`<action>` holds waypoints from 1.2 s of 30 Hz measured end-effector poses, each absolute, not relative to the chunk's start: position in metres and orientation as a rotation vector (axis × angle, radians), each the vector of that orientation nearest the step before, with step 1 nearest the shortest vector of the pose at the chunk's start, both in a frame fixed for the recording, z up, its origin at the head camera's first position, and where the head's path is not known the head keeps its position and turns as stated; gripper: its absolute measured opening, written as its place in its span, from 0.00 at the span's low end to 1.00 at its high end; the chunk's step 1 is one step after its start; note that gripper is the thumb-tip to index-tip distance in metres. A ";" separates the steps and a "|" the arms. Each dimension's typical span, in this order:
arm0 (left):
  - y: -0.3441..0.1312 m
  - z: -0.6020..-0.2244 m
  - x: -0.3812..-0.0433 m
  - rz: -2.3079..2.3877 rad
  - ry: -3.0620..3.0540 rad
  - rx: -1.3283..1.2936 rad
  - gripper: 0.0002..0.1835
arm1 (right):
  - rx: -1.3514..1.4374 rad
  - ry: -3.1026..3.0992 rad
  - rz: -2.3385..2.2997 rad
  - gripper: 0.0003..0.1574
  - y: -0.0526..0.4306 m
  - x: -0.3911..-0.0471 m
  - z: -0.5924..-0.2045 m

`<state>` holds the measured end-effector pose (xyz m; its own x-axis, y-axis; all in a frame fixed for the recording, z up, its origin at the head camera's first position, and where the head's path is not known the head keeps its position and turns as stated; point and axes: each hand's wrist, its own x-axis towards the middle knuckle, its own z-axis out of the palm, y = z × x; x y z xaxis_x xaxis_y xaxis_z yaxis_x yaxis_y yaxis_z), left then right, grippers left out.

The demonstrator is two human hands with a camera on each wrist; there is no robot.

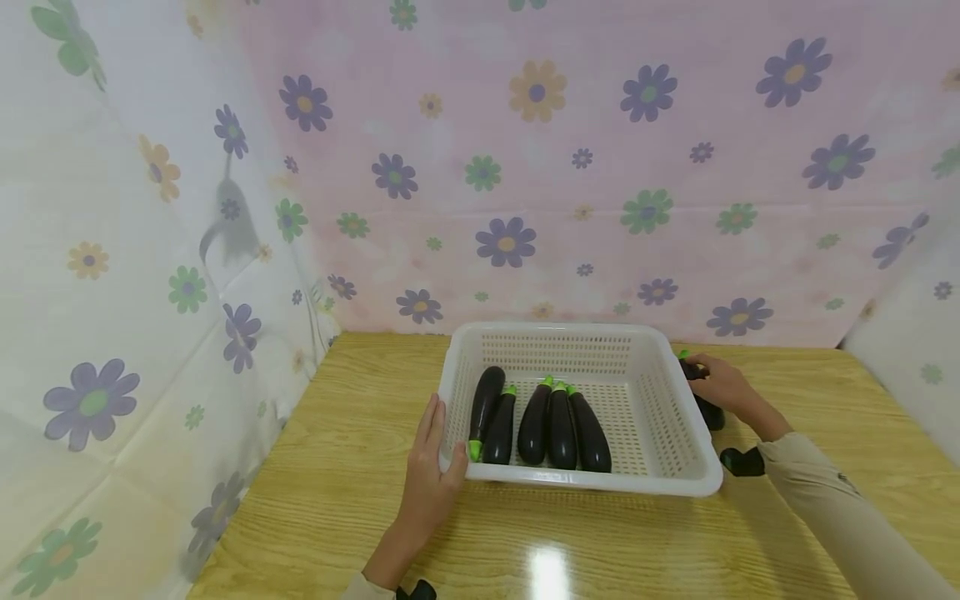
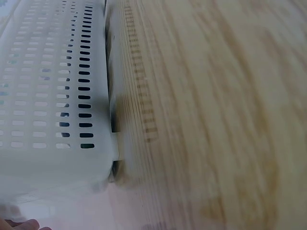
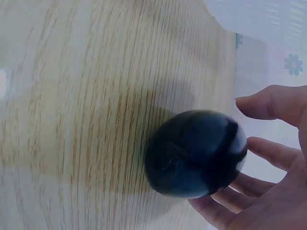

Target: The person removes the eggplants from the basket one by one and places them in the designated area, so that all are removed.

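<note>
A white perforated plastic basket [image 1: 600, 482] sits on the wooden table with several dark eggplants [image 1: 562, 429] lying side by side in it. The leftmost eggplant [image 1: 489, 396] has its green cap toward the front; the others' caps point to the back. At the basket's front left corner, my left hand [image 1: 431, 475] rests straight fingers along the outer side, thumb near the rim. Outside the basket's right wall, my right hand [image 1: 723, 387] grips another eggplant [image 1: 709, 412] near its cap. The right wrist view shows this eggplant's rounded end [image 3: 194, 155], with fingers curving behind it.
A wooden tabletop [image 1: 360, 400] extends on both sides of the basket. Flowered cloth [image 1: 480, 175] hangs behind the table and along the left and right sides. A dark band [image 1: 742, 462] is at my right wrist.
</note>
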<state>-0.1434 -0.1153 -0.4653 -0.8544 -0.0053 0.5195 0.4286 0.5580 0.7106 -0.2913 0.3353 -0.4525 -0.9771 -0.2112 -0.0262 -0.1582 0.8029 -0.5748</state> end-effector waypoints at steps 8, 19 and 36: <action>-0.113 -0.463 -0.143 -1.257 -2.335 -0.334 0.35 | -0.299 2.876 -0.895 0.42 0.340 -0.284 -0.444; -0.115 -0.457 -0.140 -1.175 -2.470 -0.279 0.37 | -0.305 2.884 -0.899 0.39 0.347 -0.271 -0.421; -0.119 -0.446 -0.145 -1.107 -2.583 -0.328 0.41 | -0.464 2.867 -0.946 0.36 0.313 -0.240 -0.360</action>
<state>-0.1448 -0.1190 -0.4456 -0.9254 0.0866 0.3691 0.3270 0.6749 0.6615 -0.2400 0.3132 -0.3599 -0.9502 -0.3114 0.0125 -0.2578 0.7626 -0.5932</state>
